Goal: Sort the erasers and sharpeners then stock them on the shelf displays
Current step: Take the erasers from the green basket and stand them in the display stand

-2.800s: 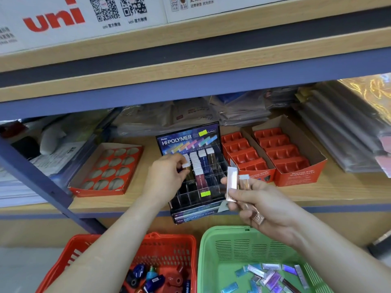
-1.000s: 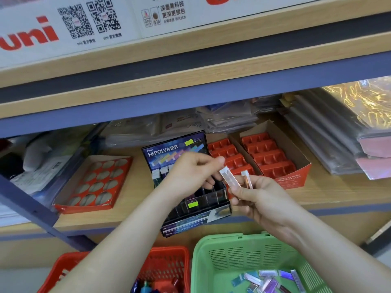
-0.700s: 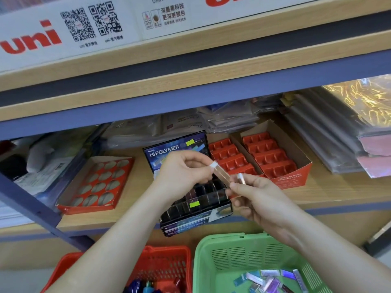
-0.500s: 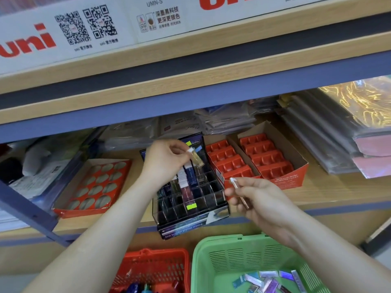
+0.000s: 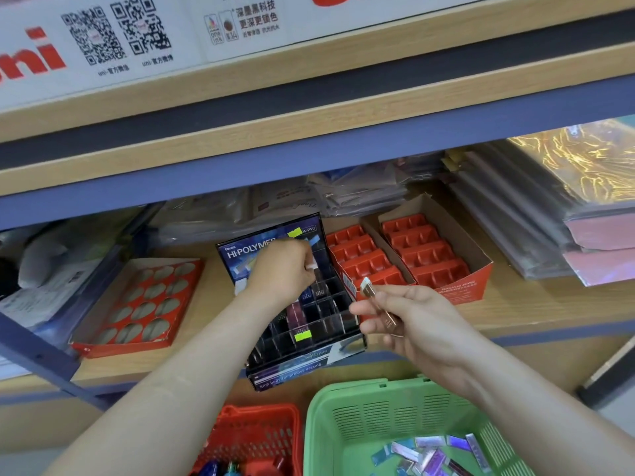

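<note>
- My left hand (image 5: 280,271) has moved from the meeting spot in front of me to the back rows of the black eraser display box (image 5: 302,317). Half a second ago it was holding a slim eraser up above the box; now its fingers are curled down over the slots.
- A small white tip (image 5: 312,266) peeks out at the fingertips. I think that is the top of the eraser going into its slot, but I cannot tell if my fingers are pinching it or have let go.
- My right hand (image 5: 409,324) is closed around one slim eraser (image 5: 376,302) with a white top and a coppery sleeve. It was holding two a little while ago, so one got passed over.
- That eraser sits up in the air, just in front of the red cardboard tray (image 5: 457,280), near the right side of the box.
- This means the passing game works: one goes in, one waits its turn.
- Lots of slots look bare, and the green basket (image 5: 347,417) below has many shiny erasers (image 5: 433,455) left, so there is plenty more to do.
- The red basket (image 5: 254,438) with the other bits has not been stocked yet.
</note>
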A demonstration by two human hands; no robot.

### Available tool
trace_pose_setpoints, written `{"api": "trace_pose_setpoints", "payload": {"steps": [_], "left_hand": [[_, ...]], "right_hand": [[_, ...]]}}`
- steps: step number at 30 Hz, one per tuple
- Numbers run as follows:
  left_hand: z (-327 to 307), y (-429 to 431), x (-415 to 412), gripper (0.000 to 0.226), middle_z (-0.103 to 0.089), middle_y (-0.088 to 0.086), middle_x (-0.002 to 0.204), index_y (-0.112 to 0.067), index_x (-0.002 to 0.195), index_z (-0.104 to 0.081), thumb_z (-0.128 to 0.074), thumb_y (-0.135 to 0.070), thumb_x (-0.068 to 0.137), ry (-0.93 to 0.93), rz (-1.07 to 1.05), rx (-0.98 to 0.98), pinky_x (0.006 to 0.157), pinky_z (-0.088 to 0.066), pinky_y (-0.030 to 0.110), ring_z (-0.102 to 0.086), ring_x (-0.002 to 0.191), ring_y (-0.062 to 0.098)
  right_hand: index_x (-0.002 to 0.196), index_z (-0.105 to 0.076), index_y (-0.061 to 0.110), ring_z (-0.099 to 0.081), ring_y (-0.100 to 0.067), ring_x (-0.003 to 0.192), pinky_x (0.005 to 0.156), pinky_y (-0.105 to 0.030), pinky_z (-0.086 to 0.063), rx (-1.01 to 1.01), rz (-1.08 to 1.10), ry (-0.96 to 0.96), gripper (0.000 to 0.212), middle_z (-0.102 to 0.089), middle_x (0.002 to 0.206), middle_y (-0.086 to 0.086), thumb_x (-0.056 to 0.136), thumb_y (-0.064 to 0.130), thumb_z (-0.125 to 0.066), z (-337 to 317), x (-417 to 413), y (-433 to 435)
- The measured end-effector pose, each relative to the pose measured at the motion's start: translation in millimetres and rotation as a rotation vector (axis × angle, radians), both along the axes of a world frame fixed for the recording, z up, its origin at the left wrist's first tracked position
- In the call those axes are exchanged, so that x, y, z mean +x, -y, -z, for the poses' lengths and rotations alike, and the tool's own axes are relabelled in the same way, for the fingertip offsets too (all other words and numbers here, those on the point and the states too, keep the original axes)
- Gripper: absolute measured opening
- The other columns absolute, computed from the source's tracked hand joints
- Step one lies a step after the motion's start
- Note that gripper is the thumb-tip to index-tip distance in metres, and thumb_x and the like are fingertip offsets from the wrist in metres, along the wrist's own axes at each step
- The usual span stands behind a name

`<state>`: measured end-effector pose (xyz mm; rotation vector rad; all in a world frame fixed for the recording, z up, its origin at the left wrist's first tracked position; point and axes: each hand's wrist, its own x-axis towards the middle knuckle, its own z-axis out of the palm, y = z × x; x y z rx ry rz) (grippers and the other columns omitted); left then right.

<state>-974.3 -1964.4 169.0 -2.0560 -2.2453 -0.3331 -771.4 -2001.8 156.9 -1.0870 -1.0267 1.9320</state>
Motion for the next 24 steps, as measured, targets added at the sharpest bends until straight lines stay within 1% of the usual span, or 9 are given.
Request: {"api": "trace_pose_setpoints", "payload": {"steps": [4, 6, 8, 10, 12, 15, 18, 21, 24], "left_hand": [[-11, 3, 7, 0.012, -0.068, -0.001, 0.094, -0.019, 0.096, -0.066, -0.061, -0.019, 0.085, 0.036, -0.048, -0.005, 0.066, -0.039, 0.025, -0.062, 0.088, 0.020], [-21, 14, 16, 0.009, -0.069, -0.009, 0.087, -0.022, 0.093, -0.069, -0.061, -0.024, 0.089, 0.347, -0.027, 0.015, 0.067, -0.044, 0.019, -0.062, 0.081, 0.008], [-30, 34, 29, 0.015, -0.071, -0.007, 0.080, -0.019, 0.088, -0.073, -0.062, -0.028, 0.091, 0.794, 0.048, -0.072, 0.065, -0.048, 0.016, -0.061, 0.071, 0.004], [-32, 50, 38, 0.014, -0.073, 0.000, 0.078, -0.018, 0.087, -0.074, -0.066, -0.030, 0.089, 0.953, 0.108, -0.158, 0.064, -0.053, 0.021, -0.062, 0.066, 0.007], [-30, 61, 41, 0.004, -0.073, 0.004, 0.077, -0.018, 0.085, -0.075, -0.074, -0.021, 0.083, 0.986, 0.115, -0.127, 0.067, -0.056, 0.027, -0.063, 0.066, 0.011], [-27, 69, 37, 0.007, -0.074, 0.007, 0.080, -0.014, 0.083, -0.074, -0.078, -0.013, 0.078, 1.084, 0.062, -0.090, 0.073, -0.058, 0.030, -0.067, 0.071, 0.016], [-29, 72, 31, 0.006, -0.073, 0.011, 0.078, -0.011, 0.082, -0.073, -0.077, -0.009, 0.078, 1.134, 0.004, -0.046, 0.076, -0.059, 0.034, -0.069, 0.076, 0.025], [-35, 63, 18, 0.010, -0.073, 0.001, 0.074, -0.022, 0.078, -0.073, -0.077, -0.013, 0.079, 0.963, -0.112, 0.134, 0.074, -0.057, 0.033, -0.069, 0.074, 0.021], [-34, 46, 2, 0.007, -0.070, -0.011, 0.075, -0.027, 0.079, -0.072, -0.075, -0.021, 0.082, 0.705, -0.154, 0.215, 0.066, -0.054, 0.019, -0.067, 0.073, 0.006]], "right_hand": [[0.118, -0.059, 0.000, -0.060, -0.010, 0.056, 0.048, -0.019, -0.041, -0.004, -0.034, -0.068, 0.024, -0.075, 0.100, -0.014, 0.101, 0.011, -0.045, 0, 1, 1], [0.115, -0.061, 0.000, -0.060, -0.010, 0.056, 0.046, -0.016, -0.042, -0.012, -0.026, -0.100, 0.024, -0.075, 0.099, -0.015, 0.102, 0.010, -0.044, 0, 3, 0], [0.112, -0.064, 0.001, -0.060, -0.010, 0.056, 0.046, -0.015, -0.043, -0.004, -0.017, -0.112, 0.023, -0.075, 0.098, -0.016, 0.101, 0.009, -0.045, -1, 2, -1], [0.108, -0.067, 0.001, -0.061, -0.009, 0.057, 0.048, -0.015, -0.044, 0.017, -0.005, -0.112, 0.023, -0.075, 0.096, -0.016, 0.100, 0.009, -0.047, -1, 1, 0], [0.106, -0.070, 0.001, -0.063, -0.010, 0.059, 0.051, -0.016, -0.047, 0.029, 0.005, -0.107, 0.022, -0.075, 0.093, -0.016, 0.099, 0.010, -0.050, -1, 0, 2], [0.108, -0.069, 0.005, -0.066, -0.012, 0.065, 0.059, -0.022, -0.051, 0.062, 0.012, -0.069, 0.020, -0.075, 0.093, -0.013, 0.095, 0.016, -0.057, -1, -2, 6], [0.108, -0.067, 0.020, -0.065, -0.012, 0.077, 0.065, -0.024, -0.050, 0.264, 0.032, 0.254, 0.015, -0.073, 0.099, -0.003, 0.096, 0.021, -0.058, 3, -3, 6], [0.127, -0.055, 0.033, -0.057, -0.011, 0.096, 0.086, -0.025, -0.046, 0.639, -0.066, 0.727, 0.036, -0.057, 0.119, 0.003, 0.095, 0.018, -0.056, 14, 1, 3], [0.147, -0.036, 0.033, -0.048, -0.014, 0.119, 0.104, -0.023, -0.034, 0.836, -0.242, 0.874, 0.055, -0.042, 0.136, 0.002, 0.097, 0.019, -0.050, 23, 1, 6]]}}
